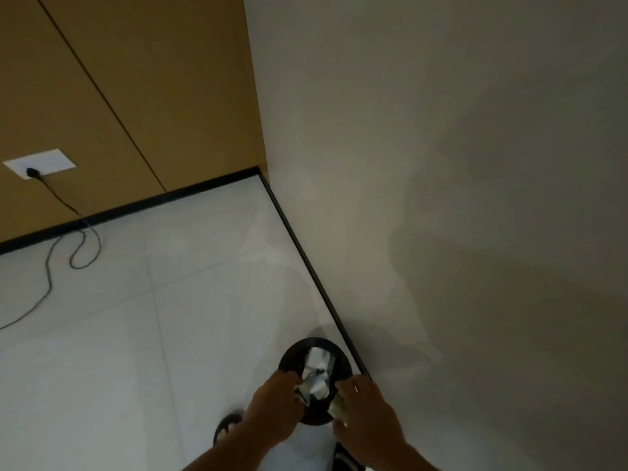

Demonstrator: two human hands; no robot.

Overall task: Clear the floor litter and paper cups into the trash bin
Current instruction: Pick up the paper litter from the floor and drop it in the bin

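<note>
Fingers [288, 378] of the left hand [272, 407] pinch a shiny wrapper [316, 385] right over the black trash bin [314, 341], which stands at the floor's right edge by the wall. The right hand [368, 423] curls round a pale scrap [339, 410] beside it. White litter [319, 359] seems to lie inside already. I think the job is nearly done. No cups show on the floor here.

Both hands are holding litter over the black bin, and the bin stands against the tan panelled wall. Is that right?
Not quite. The head view shows the left hand and right hand holding litter over the black bin, but the bin stands beside the white wall on the right, not the tan panelled wall farther back.
</note>
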